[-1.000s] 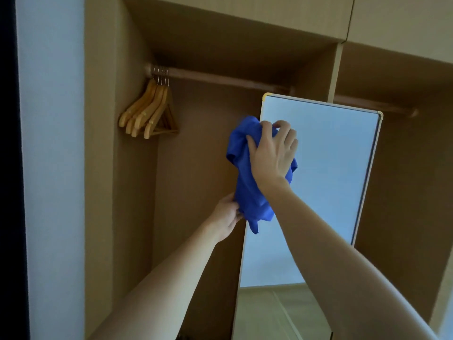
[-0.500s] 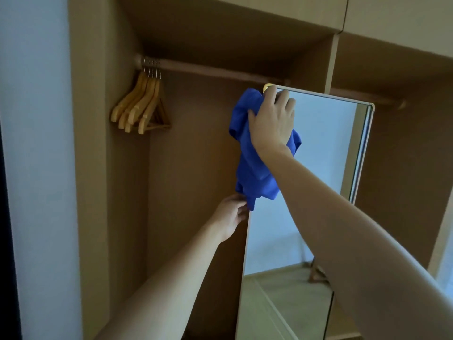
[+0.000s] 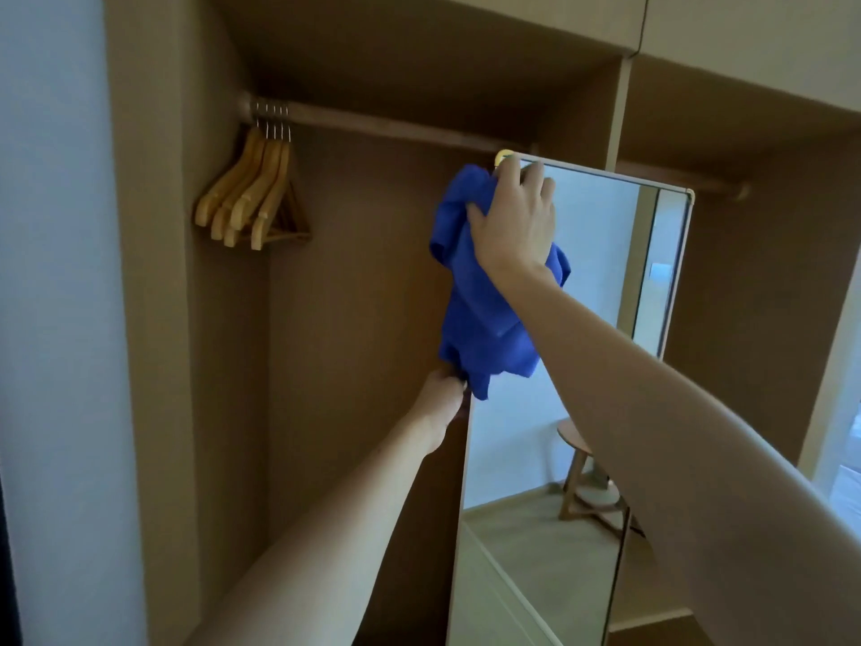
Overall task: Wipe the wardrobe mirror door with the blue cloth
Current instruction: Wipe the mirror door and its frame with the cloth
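Note:
The tall mirror door (image 3: 601, 282) with a thin pale frame stands swung out in front of the open brown wardrobe. My right hand (image 3: 512, 223) presses the bunched blue cloth (image 3: 480, 310) flat against the glass at the mirror's top left corner, fingers spread over the cloth. The cloth hangs down below my palm over the mirror's left edge. My left hand (image 3: 442, 403) grips that left edge just under the hanging end of the cloth.
Several wooden hangers (image 3: 254, 193) hang at the left end of the wardrobe rail (image 3: 400, 128). A vertical divider (image 3: 619, 114) separates two compartments. The mirror reflects a wooden stool (image 3: 587, 477) and pale floor. A pale wall (image 3: 51, 319) is at left.
My right hand and the cloth have slid up the glass from mid-height to the top left corner. The mirror door has swung, showing a different reflection. My left hand stays on the edge.

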Demonstrator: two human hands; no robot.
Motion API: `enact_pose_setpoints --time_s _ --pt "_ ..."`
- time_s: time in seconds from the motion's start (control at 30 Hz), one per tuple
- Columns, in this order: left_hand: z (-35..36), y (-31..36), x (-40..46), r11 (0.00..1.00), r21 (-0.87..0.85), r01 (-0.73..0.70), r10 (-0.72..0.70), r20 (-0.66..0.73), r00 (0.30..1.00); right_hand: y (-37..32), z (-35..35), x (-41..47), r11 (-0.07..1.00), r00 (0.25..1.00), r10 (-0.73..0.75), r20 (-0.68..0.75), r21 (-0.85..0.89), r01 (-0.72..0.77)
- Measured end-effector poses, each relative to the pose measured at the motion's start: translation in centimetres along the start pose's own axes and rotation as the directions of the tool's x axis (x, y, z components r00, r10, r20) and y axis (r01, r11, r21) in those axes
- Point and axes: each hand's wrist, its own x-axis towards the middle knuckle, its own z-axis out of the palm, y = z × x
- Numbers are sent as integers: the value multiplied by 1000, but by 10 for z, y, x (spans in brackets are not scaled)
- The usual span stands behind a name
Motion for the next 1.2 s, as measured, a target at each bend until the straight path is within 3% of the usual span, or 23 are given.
enact_pose_setpoints --time_s 0.17,0.33,0.53,0.77,0.93,1.2 --pt "1 -7 8 1000 -5 17 -17 25 1000 -7 13 11 997 996 57 -74 -41 -60" --pt "4 -19 10 983 -173 63 -83 -107 991 7 34 -62 999 988 23 -151 -21 -27" --pt "3 -25 0 995 -81 64 -69 -59 996 7 21 -55 1000 999 -1 -52 19 2" --pt "5 -26 1 997 -46 61 -62 -27 998 -3 6 18 999 993 23 -117 43 -18" --pt "4 -33 5 995 -58 75 -78 -38 996 1 26 -26 998 981 60 -185 18 -58" --pt "7 -38 3 996 -13 91 -91 -66 994 7 16 -39 998 997 30 -74 62 -25"
